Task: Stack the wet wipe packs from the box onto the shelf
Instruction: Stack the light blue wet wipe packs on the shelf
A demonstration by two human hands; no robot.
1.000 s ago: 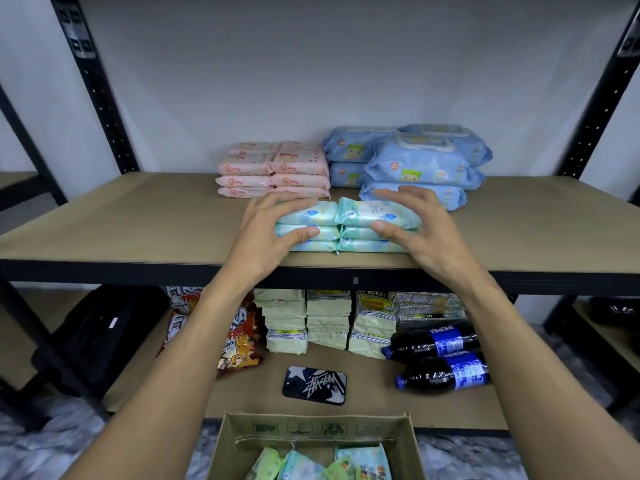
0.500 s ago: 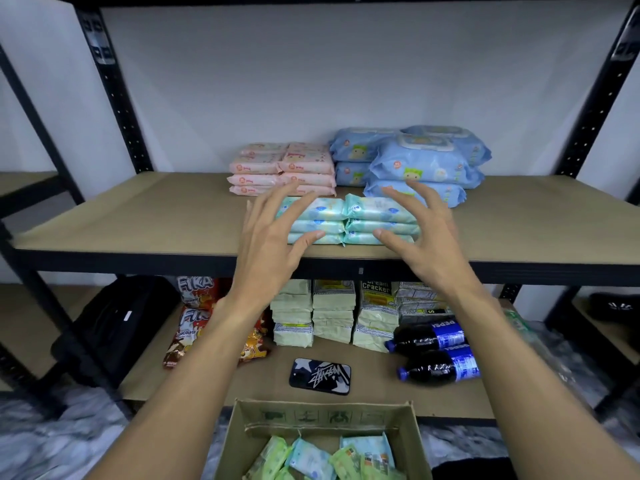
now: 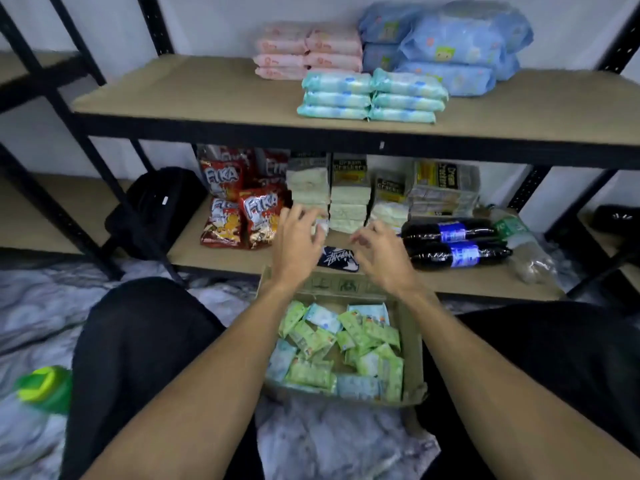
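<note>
Both hands have come down off the teal stack [image 3: 370, 98] since half a sec ago, & the view has tipped down w/ them. L hand [image 3: 299, 240] & R hand [image 3: 384, 258] now hover over the far rim of the box [image 3: 346, 286], apart from each other. Fingers are loosely curled & gripping nothing as far as the blur lets me tell. Neither touches a pack.

Wet wipe packs [image 3: 339, 348]: a loose jumble of small green & pale-blue ones covers the box floor, unsorted. The box sits on the floor btw the person's knees, just in front of the lower shelf [image 3: 485, 282].

Done so far: the teal stack stands near the front edge of the upper shelf [image 3: 207, 88], 2 columns side by side & touching, 3 high each, squared up. Behind it are pink packs [image 3: 308, 51] & bigger blue packs [image 3: 450, 53], also stacked.

Left to do, my guess: plenty. The box looks well filled, so a good part of the job remains. Next step is prob. another grab from the box.

On the lower shelf: snack bags [image 3: 242, 209], cracker packs [image 3: 349, 195], 2 cola bottles [image 3: 453, 244], & a phone [image 3: 341, 259] lying flat just beyond the box. A black bag [image 3: 156, 206] sits at the left, & a green bottle [image 3: 45, 389] is on the floor.
</note>
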